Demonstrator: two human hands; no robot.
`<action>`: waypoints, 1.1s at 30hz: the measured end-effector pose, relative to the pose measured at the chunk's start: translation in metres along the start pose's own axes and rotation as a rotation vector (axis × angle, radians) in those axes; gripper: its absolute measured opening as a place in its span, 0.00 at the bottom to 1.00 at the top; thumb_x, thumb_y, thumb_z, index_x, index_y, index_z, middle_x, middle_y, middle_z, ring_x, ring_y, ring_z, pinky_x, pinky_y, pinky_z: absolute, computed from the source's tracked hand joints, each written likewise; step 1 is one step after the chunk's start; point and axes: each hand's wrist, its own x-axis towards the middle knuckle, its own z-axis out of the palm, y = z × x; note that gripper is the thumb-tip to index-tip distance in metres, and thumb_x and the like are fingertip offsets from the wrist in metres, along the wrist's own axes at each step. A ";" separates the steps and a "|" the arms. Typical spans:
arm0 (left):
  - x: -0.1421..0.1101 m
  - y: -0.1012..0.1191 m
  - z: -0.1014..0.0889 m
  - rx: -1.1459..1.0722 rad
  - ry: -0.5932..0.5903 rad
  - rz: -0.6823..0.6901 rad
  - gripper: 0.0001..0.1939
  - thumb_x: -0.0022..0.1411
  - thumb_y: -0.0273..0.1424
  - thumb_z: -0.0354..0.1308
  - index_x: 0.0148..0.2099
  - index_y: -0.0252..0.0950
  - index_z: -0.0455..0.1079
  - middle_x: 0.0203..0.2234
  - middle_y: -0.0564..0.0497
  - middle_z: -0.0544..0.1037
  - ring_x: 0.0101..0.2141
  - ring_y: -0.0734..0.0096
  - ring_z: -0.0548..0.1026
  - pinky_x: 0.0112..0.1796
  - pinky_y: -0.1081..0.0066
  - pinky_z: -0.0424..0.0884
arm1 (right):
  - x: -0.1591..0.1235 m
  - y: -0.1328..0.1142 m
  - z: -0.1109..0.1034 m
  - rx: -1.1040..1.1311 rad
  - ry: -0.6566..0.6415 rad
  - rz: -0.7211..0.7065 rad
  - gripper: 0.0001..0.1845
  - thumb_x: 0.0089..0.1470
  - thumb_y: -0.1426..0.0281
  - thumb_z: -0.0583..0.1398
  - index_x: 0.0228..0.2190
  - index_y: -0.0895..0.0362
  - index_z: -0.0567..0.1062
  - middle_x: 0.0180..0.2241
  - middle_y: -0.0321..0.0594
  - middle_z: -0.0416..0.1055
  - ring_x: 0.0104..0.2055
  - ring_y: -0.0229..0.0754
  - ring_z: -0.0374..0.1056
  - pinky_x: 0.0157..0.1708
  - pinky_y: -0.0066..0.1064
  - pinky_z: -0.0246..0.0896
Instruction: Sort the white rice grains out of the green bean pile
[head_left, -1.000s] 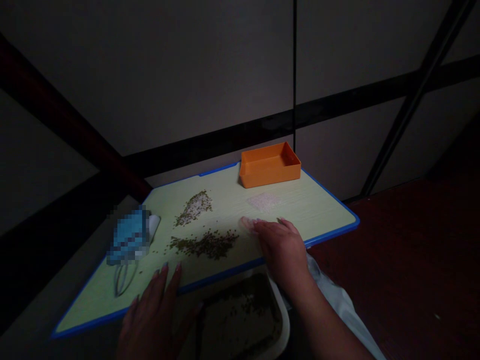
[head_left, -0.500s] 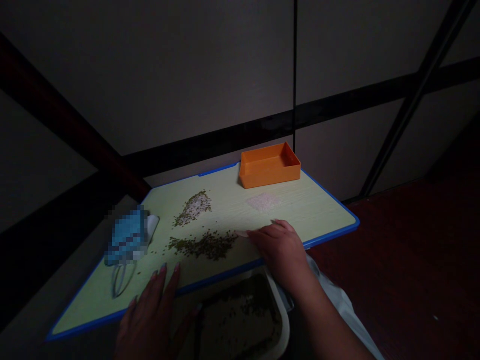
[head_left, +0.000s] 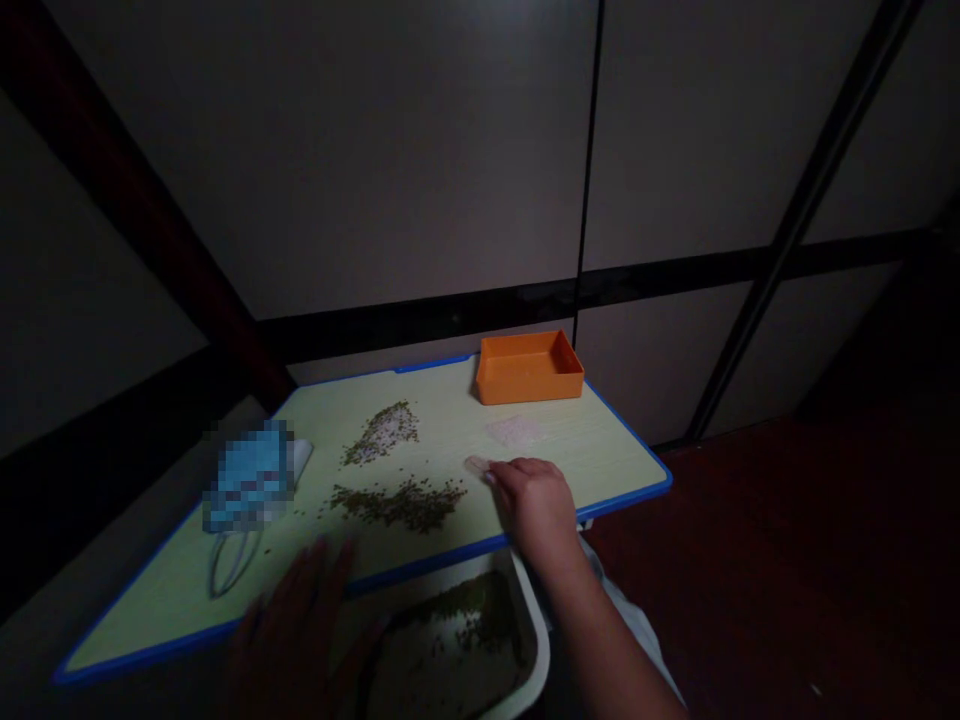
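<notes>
My right hand [head_left: 534, 497] rests on the pale green board [head_left: 615, 450], one finger stretched out to the left and the others curled, touching the surface just right of a dark seed pile [head_left: 401, 502]. A small white grain pile [head_left: 514, 431] lies just beyond it. My left hand [head_left: 296, 625] lies flat with fingers spread on the board's near edge, blurred by motion, and holds nothing. A mixed pile of seeds and white grains [head_left: 381, 433] sits further back.
An orange box [head_left: 529, 367] stands at the board's far edge. A blurred blue object [head_left: 249, 474] with wire loops lies at the left. Below the board's near edge a white tray [head_left: 534, 640] holds dark seeds. Dark red floor spreads to the right.
The view has tilted up and shifted, so the board sits lower in the picture. My right hand's fingers have curled in, leaving one finger out. My left hand stays at the near edge.
</notes>
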 end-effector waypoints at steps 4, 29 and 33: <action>0.000 0.004 0.003 -0.032 -0.004 -0.035 0.35 0.56 0.48 0.42 0.63 0.38 0.49 0.61 0.39 0.59 0.61 0.50 0.56 0.56 0.47 0.54 | 0.000 -0.003 -0.003 -0.062 0.007 0.039 0.13 0.57 0.68 0.57 0.42 0.47 0.77 0.36 0.39 0.77 0.40 0.42 0.69 0.41 0.33 0.54; 0.010 0.021 -0.020 -0.123 -0.055 -0.146 0.30 0.55 0.41 0.46 0.60 0.39 0.56 0.61 0.40 0.60 0.61 0.52 0.57 0.55 0.47 0.56 | 0.026 0.011 -0.008 -0.192 -0.072 -0.150 0.12 0.59 0.65 0.54 0.38 0.48 0.78 0.38 0.40 0.76 0.45 0.45 0.65 0.51 0.43 0.44; 0.011 0.021 -0.019 -0.116 -0.069 -0.153 0.31 0.54 0.41 0.47 0.60 0.41 0.56 0.61 0.41 0.60 0.61 0.53 0.57 0.55 0.48 0.57 | 0.036 0.022 -0.001 -0.156 -0.044 -0.105 0.12 0.58 0.66 0.55 0.38 0.50 0.79 0.38 0.42 0.77 0.45 0.46 0.66 0.51 0.43 0.45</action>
